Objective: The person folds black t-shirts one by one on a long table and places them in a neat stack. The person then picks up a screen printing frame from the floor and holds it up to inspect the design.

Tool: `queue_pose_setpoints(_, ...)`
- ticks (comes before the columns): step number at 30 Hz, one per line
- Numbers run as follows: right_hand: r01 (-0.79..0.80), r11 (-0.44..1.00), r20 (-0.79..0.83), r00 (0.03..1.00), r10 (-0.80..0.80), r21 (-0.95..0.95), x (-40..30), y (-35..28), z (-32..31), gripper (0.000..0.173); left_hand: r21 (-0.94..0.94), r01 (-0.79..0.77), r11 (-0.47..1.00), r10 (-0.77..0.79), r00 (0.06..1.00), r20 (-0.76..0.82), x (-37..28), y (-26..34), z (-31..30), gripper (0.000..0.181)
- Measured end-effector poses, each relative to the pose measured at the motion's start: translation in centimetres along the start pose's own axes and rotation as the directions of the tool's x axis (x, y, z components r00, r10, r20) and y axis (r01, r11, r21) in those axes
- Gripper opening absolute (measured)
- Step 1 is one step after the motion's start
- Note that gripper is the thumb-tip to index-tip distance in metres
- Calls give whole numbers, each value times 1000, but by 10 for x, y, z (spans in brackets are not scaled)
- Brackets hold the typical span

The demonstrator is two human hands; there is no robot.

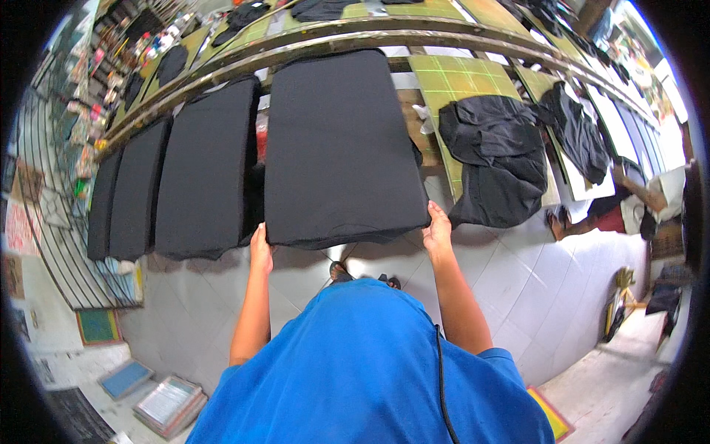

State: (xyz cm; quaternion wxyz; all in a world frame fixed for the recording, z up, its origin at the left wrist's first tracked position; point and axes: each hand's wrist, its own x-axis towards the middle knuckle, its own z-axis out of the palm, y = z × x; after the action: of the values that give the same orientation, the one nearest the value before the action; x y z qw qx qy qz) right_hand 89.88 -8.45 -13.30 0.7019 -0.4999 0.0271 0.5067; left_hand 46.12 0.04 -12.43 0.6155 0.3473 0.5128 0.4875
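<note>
A black T-shirt (338, 150) is stretched smooth over a flat board directly before me, its neckline towards my body. My left hand (260, 250) grips the near left edge of the shirt. At the near right corner my right hand (437, 228) holds the cloth, thumb uppermost and the other fingers mostly hidden beneath. To the left, another black shirt (202, 172) lies flat over its own board. On the right, a crumpled black garment (496, 155) is bunched on a green printing board (463, 75) with bright grid lines, and part of it hangs off the near end.
A long rail (355, 41) runs behind the boards. More covered boards (136, 188) stand at far left. Another person's arm (643, 188) reaches in at right, near a garment (577, 133). Framed screens (169, 402) lie at lower left on the tiled floor's (499, 288) edge.
</note>
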Motion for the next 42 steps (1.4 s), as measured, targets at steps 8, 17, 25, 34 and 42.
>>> queue_pose_setpoints(8,159,987,-99,983,-156,24,-10,5,-8,12,-234,390,891,-393,919,33,10,10,0,36)
queue_pose_setpoints(17,-106,772,-13,992,126,-627,-28,-22,7,40,-302,298,905,-319,948,-19,41,-33,-35,25)
queue_pose_setpoints(25,-27,934,260,957,127,-355,-8,-15,16,44,-272,326,905,-390,893,-226,28,-30,-4,27)
queue_pose_setpoints(34,-50,899,147,981,126,-435,-23,-16,35,45,-717,-74,693,-137,963,-231,38,-62,-11,13)
queue_pose_setpoints(42,-9,886,131,988,79,-463,-26,-15,36,53,-697,-48,715,-156,961,-227,21,-45,-5,12)
